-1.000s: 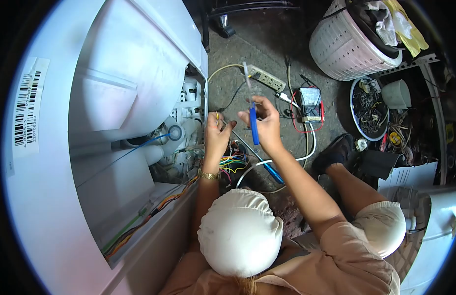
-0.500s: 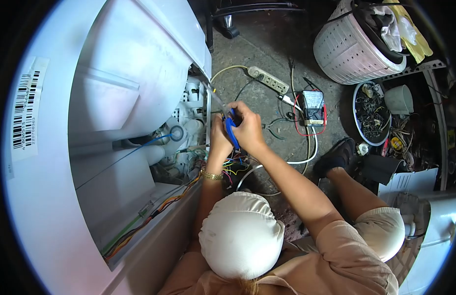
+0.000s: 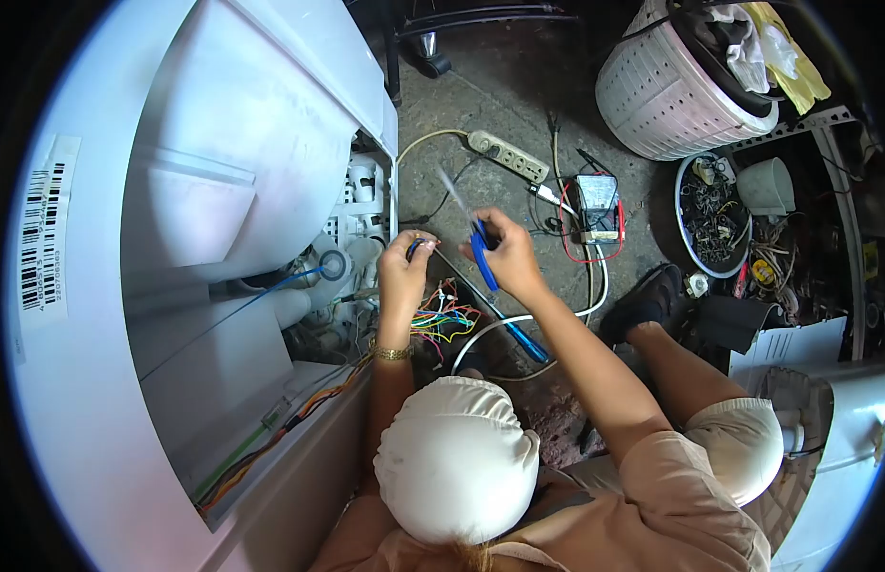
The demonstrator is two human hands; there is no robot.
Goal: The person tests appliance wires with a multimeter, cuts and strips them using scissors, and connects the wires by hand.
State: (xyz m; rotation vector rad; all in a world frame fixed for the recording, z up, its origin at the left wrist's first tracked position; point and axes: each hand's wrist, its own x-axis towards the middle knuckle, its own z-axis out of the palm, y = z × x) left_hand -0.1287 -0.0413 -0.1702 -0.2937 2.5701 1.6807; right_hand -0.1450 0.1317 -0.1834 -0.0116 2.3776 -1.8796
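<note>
My right hand [image 3: 511,253] is closed round the blue handles of a pair of scissors [image 3: 483,257], whose blades point up and to the left. To the left of it, my left hand [image 3: 404,275] pinches a small dark blue piece, perhaps wire, between thumb and fingers. The scissors and my left hand are apart. Below both hands lies a bundle of coloured wires [image 3: 447,319] at the edge of the open white appliance [image 3: 257,114]. A screwdriver with a blue handle [image 3: 526,341] rests on the floor, right of the wires.
A power strip [image 3: 509,157] and a small meter with red leads [image 3: 598,205] lie on the floor ahead. To the right stand a white perforated basket [image 3: 686,95] and a round tub of small parts [image 3: 683,214]. A white cable [image 3: 557,315] curves near my right forearm.
The scissors were by my left hand half a second ago; my right hand has drawn them back to the right. A dark blue piece now shows in my left fingers, where yellow showed earlier.
</note>
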